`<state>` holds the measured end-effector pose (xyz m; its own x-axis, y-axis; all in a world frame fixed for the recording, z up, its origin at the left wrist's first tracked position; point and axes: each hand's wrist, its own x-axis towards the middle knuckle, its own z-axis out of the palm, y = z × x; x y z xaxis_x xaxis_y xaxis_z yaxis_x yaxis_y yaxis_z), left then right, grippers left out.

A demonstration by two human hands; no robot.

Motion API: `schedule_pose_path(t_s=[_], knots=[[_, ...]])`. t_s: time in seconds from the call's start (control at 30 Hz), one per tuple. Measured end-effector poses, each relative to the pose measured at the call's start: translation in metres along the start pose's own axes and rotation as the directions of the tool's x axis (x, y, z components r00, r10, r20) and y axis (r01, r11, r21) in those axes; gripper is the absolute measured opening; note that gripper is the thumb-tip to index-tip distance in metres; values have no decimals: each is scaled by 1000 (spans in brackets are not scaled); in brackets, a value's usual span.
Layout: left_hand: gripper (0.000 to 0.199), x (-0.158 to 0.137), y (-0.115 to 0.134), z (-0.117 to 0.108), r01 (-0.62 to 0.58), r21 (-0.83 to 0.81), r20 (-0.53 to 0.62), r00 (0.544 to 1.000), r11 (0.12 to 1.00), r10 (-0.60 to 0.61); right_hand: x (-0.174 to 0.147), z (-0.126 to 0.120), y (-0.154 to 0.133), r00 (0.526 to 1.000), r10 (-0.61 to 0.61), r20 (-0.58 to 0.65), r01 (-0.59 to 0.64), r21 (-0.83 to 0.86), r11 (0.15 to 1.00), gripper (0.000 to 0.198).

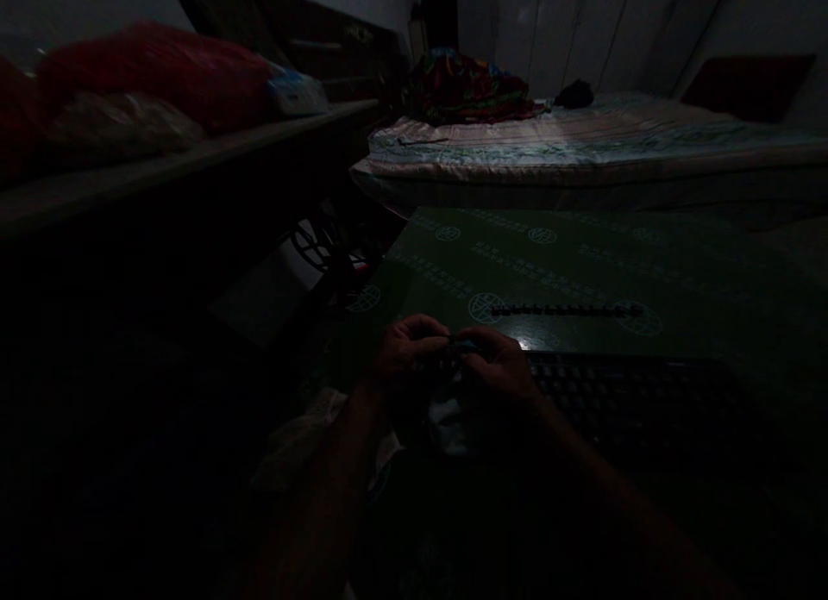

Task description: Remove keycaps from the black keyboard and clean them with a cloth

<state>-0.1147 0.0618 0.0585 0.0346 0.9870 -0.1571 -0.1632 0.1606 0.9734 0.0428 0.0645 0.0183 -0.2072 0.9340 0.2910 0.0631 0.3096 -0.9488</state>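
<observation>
In dim light, my left hand (414,346) and my right hand (498,359) meet over the left end of a black keyboard (634,393). The fingers of both are closed in a pinch around something small and dark that I cannot make out. Just below them shows a pale, crumpled piece (453,419), perhaps cloth; whether the right hand grips it is hidden. Behind the keyboard, a row of small black keycaps (562,310) lies in a line. A light crumpled cloth (316,428) is beside my left forearm.
The green printed tabletop (479,259) carries the keyboard. A wooden bench (246,139) on the left holds a red plastic bag (161,74) and a pale blue packet (297,93). Beyond the table is a bed (582,143) with a patterned blanket (469,87).
</observation>
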Motion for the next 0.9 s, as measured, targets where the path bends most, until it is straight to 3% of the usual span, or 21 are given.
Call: schedule_pose_path(t_s=[0.17, 0.27, 0.43, 0.6, 0.9], knots=[[21, 2, 1, -1, -32, -34, -111, 993, 999, 28, -7, 4, -6, 959, -273, 77, 284, -256, 924, 34], [24, 4, -2, -3, -24, -73, -134, 991, 997, 15, -9, 6, -10, 918, -342, 199, 392, -338, 856, 33], [24, 9, -8, -7, -34, -64, -139, 990, 997, 25, -19, 20, -20, 782, -326, 531, 563, -377, 736, 17], [24, 10, -10, -8, -28, -15, -137, 990, 999, 26, -31, 36, -28, 661, -310, 683, 657, -327, 679, 10], [24, 4, -7, -6, 116, 73, -67, 992, 990, -112, -36, 32, -53, 599, -238, 765, 641, -280, 714, 20]])
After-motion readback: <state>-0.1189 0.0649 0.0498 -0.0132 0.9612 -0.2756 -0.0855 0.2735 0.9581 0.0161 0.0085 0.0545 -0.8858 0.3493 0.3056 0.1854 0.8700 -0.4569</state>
